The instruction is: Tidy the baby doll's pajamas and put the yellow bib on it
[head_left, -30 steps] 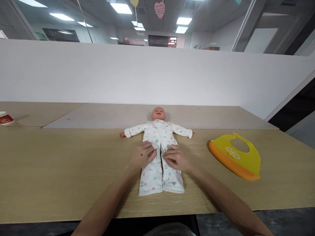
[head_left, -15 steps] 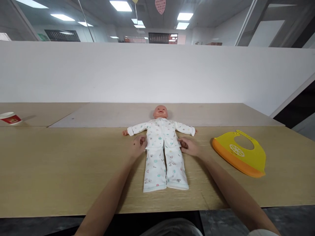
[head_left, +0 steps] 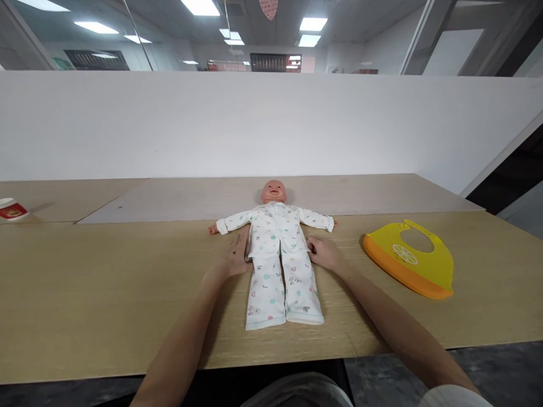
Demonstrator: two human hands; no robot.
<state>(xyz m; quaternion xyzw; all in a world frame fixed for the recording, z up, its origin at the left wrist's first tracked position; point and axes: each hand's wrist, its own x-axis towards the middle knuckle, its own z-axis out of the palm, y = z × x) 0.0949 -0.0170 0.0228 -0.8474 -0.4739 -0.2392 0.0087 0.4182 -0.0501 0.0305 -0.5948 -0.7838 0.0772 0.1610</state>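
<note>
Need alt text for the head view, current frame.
Both hands rest at the waist of a doll lying face up on a wooden table: left hand and right hand on either side. A yellow bib lies to the right, a red cup far left.

You're looking at an office-type room, and the ceiling gives it away: recessed fluorescent light panels (head_left: 313, 24) run in rows overhead, with glass partition walls (head_left: 102, 34) framing the space behind. In front of you a plain white divider panel (head_left: 254, 121) rises along the far edge of a long wood-grain worktable (head_left: 106, 282), very much a desk-and-cubicle layout. There's a paper heart decoration (head_left: 268, 8) hanging from the ceiling.
</note>
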